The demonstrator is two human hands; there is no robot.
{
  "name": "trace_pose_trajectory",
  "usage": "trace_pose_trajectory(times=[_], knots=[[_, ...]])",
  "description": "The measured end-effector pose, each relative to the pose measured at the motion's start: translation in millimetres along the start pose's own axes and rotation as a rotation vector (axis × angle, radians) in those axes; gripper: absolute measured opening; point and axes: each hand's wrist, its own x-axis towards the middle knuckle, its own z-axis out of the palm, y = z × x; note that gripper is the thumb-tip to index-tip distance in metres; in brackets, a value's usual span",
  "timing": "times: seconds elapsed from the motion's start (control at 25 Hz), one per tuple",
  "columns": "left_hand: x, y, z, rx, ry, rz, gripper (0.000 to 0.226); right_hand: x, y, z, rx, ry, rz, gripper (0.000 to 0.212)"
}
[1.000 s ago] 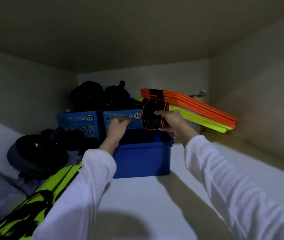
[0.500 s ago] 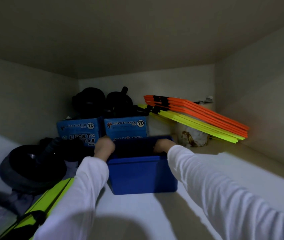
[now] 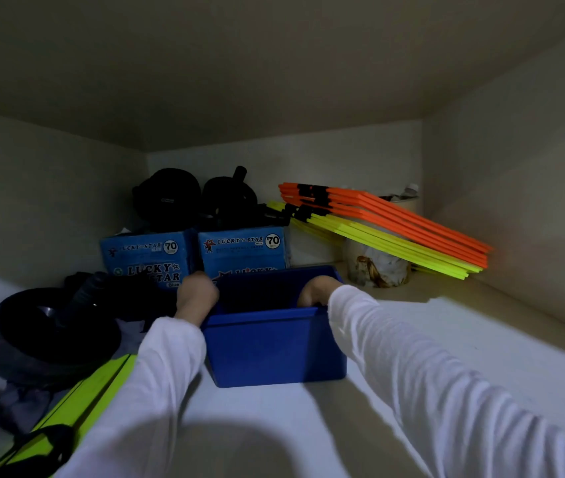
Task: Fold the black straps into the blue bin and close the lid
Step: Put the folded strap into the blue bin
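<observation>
Both hands now dip into the blue bin, straps gone inside (fingers hidden, can't tell their grip). Lid's next, I'd guess.

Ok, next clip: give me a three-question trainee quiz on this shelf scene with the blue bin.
1. True or false: a lid covers the blue bin.
2. Which hand reaches into the bin over its near rim? A) left hand B) right hand
3. What lies stacked directly on the yellow boards at the back right?

Key: 1. False, the bin is open and no lid shows. 2. B; the left hand is at the bin's left corner. 3. The orange boards.
</observation>
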Motion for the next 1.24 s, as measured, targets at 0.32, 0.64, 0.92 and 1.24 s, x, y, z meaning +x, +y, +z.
trace_pose_trajectory(times=[0.32, 0.64, 0.92, 1.24], knots=[[3, -1, 1, 0.017, 0.011, 0.006, 0.032, -9, 0, 5, -0.095, 0.184, -0.056, 0.036], [-1, -4, 1, -0.018, 0.035, 0.028, 0.031, -14, -3, 8, -0.185, 0.221, -0.066, 0.037], [-2, -4, -3, -0.029, -0.014, 0.013, 0.031, -14, -2, 12, -0.059, 0.233, 0.006, 0.035], [-20, -9, -7, -0.168, -0.047, 0.038, 0.018, -24, 0, 9, -0.017, 0.445, 0.064, 0.036]])
